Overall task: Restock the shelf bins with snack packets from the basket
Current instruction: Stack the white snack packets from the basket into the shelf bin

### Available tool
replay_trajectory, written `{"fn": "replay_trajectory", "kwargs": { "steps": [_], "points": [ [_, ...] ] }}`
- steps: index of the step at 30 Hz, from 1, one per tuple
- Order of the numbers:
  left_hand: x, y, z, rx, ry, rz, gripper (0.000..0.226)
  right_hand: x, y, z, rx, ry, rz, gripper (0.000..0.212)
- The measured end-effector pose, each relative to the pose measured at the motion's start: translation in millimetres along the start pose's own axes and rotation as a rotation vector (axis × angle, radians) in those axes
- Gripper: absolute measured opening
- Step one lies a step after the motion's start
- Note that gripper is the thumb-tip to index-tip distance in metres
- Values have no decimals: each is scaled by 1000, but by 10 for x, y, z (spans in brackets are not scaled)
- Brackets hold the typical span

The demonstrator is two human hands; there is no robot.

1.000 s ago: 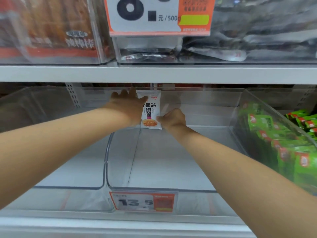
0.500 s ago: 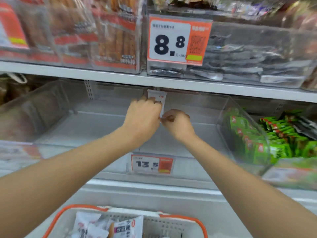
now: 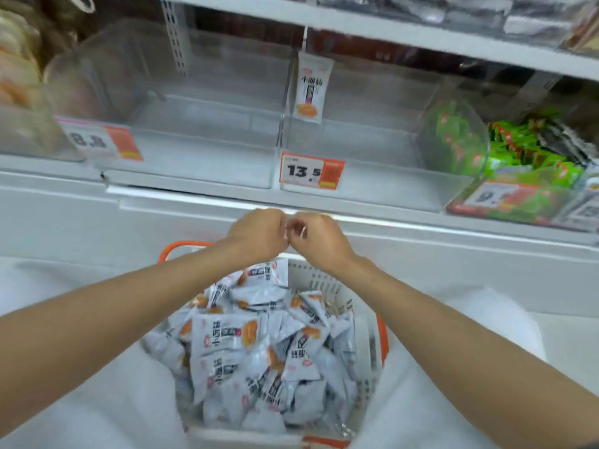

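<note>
Hands: the left hand (image 3: 259,236) and the right hand (image 3: 321,243) meet knuckle to knuckle above the far rim of the basket, all fingers curled in. A pale sliver shows between them; I cannot tell whether they pinch something or hold nothing.
Snack packets: the white snack packets (image 3: 259,351) lie heaped loose in the basket (image 3: 324,281), directly under the person's forearms.
Basket placement: it stands just below the shelf front, judged so that each lift to a bin is short.
Single packet: one single packet (image 3: 311,89) hangs upright at the top of the wall between the two clear bins. It likely marks the product for that bin; how it is fixed is not visible.
Target bin: the right clear bin (image 3: 372,147), bearing the price tag (image 3: 311,171), holds nothing on its floor.
Neighbours: the left clear bin (image 3: 201,150) is likewise bare; the green-packet bin (image 3: 460,137) is well filled.
Edges: the bin fronts are low, and the upper shelf (image 3: 421,40) overhangs them.
Room: the opening between bin front and shelf looks ample for a handful; the hanging packet is the one thing to avoid knocking.
Progress: judged barely begun.
</note>
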State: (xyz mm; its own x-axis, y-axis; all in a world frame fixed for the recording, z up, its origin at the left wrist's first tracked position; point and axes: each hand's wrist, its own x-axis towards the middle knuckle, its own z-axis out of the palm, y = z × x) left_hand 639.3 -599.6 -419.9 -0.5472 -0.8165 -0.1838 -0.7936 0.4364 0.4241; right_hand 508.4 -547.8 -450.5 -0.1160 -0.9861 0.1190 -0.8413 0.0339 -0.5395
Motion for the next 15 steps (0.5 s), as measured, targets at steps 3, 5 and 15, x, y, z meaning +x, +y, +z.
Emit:
{"fn": "replay_trajectory", "kwargs": {
  "steps": [3,5,15],
  "points": [
    [-65,-390,292,46,-145,-37,4,-105,110,317,-104,-373,78,28],
    [-49,-630,399,101,-210,-67,10,-157,206,526,-175,-546,133,45],
    [10,-877,524,129,-392,57,54,-180,234,848,-177,-544,150,23]
  ]
}}
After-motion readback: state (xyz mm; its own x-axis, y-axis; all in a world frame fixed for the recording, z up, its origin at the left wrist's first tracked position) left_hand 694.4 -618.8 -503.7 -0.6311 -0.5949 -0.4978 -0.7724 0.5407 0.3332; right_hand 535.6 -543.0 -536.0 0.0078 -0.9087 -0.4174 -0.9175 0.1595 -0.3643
